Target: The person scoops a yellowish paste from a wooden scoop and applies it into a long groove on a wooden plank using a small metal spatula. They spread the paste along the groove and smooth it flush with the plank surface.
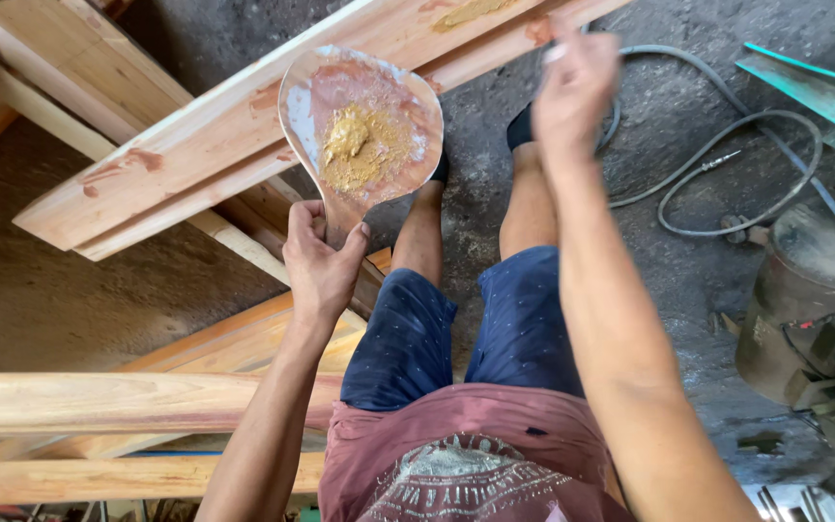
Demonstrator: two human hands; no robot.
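— Dark, gritty workshop floor (195,39) fills the head view, with pale timber across it. What lies where?

— Long planks (205,145) run from far right down to the left, streaked with reddish patches. More beams (99,401) lie near, at the left. On the right, a grey hose (727,164) coils over the floor, a teal sheet (814,92) sits far right, and a dusty metal drum (804,300) stands at the right edge.

— And the hands?

— The left hand (319,263) is wrapped around the handle of a paddle (359,121), fingers closed on it. The paddle is a flat, rounded board, held above the planks, its face smeared with pinkish residue and carrying a lump of yellow-tan putty (359,145) at the centre.

— The right one?

— The right hand (572,82) is raised farther off, to the right of the paddle and apart from it. Its fingers are drawn together, but it is blurred; I cannot tell whether it pinches anything.

— Anything else?

— The person's legs, in blue shorts (466,329), stand between the two arms.
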